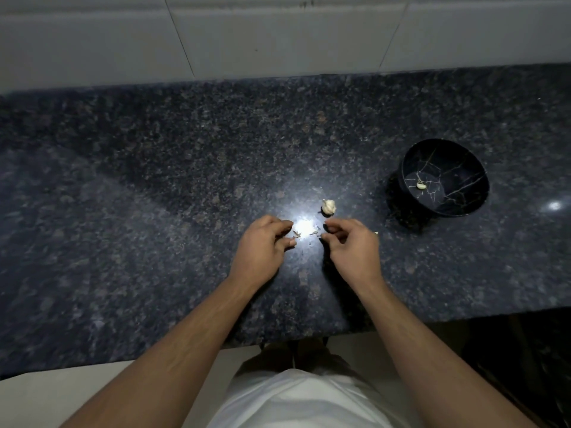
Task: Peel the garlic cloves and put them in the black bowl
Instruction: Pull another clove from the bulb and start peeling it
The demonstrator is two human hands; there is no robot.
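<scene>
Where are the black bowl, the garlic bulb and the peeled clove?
black bowl (412, 156): head view, on its far-left rim.
garlic bulb (328, 206): head view, middle of the bulb, on the counter.
peeled clove (420, 185): head view, its middle, inside the bowl.

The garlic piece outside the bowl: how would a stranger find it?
Start at the black bowl on the dark counter. The garlic piece stands left of it, beyond the right hand. It is bigger than the peel scraps nearby.

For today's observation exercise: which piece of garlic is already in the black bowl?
The single small clove on the black bowl floor; the garlic head sits on the counter, outside it.
</scene>
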